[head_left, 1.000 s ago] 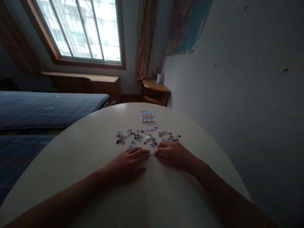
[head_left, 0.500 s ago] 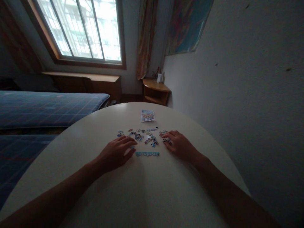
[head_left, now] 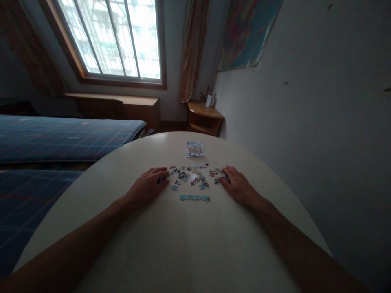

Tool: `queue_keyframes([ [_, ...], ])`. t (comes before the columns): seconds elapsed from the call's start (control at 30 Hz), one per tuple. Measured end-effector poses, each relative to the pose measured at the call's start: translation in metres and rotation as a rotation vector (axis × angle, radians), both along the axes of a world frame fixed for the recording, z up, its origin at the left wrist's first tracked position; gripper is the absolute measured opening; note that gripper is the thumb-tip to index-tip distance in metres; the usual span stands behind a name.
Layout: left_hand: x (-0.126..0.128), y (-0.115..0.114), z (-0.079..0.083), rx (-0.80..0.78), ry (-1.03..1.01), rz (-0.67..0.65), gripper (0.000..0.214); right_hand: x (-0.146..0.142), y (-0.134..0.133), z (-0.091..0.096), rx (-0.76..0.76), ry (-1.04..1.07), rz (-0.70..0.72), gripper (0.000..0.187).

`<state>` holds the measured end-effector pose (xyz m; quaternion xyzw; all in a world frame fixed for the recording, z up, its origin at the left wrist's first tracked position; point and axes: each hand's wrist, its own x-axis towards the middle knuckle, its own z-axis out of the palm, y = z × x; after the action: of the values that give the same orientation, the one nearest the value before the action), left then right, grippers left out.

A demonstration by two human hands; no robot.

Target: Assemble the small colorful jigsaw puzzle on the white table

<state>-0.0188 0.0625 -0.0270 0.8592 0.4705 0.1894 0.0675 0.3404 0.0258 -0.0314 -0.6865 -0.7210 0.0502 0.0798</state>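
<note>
Loose jigsaw puzzle pieces (head_left: 199, 178) lie scattered over the middle of the white table (head_left: 195, 240). At the left edge of the scatter rests my left hand (head_left: 149, 183), its fingers spread and curved around a few dark pieces (head_left: 163, 178). My right hand (head_left: 236, 183) lies at the right edge, fingers apart, with its tips against some pieces (head_left: 216, 173). Nearer to me, between the hands, is a joined strip of light-blue puzzle pieces (head_left: 194, 197). A single blue piece (head_left: 174, 188) sits just right of my left hand.
Behind the pieces lies a small printed picture packet (head_left: 194, 149). Left of the table is a bed with a plaid blue mattress (head_left: 70, 138). A wooden corner stand (head_left: 205, 114) stands beyond the far edge, and a wall (head_left: 305, 122) runs along the right.
My left hand has moved left and back, from beside the strip to the pieces at the scatter's left edge. My right hand has shifted slightly outward. The view has turned a little left.
</note>
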Motion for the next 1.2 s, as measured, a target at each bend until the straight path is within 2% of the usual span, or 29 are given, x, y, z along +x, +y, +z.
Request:
queue_keyframes([
  [0.4, -0.016, 0.005, 0.013, 0.017, 0.011, 0.036, 0.029, -0.001, -0.001, 0.001, -0.022, 0.011, 0.014, 0.074],
  [0.57, -0.018, 0.007, 0.01, 0.028, 0.031, -0.034, 0.029, -0.002, -0.001, 0.002, -0.022, -0.008, 0.005, 0.075],
  [0.73, -0.015, 0.008, 0.005, 0.002, -0.042, -0.067, 0.026, -0.003, -0.001, 0.002, -0.029, -0.012, -0.007, 0.076],
  [1.07, -0.013, 0.01, 0.004, 0.014, -0.131, -0.02, 0.022, -0.005, -0.003, 0.004, -0.035, -0.008, -0.007, 0.076],
  [1.2, -0.015, 0.014, 0.002, 0.025, -0.145, 0.05, 0.023, -0.005, -0.003, 0.004, -0.047, -0.016, -0.012, 0.076],
])
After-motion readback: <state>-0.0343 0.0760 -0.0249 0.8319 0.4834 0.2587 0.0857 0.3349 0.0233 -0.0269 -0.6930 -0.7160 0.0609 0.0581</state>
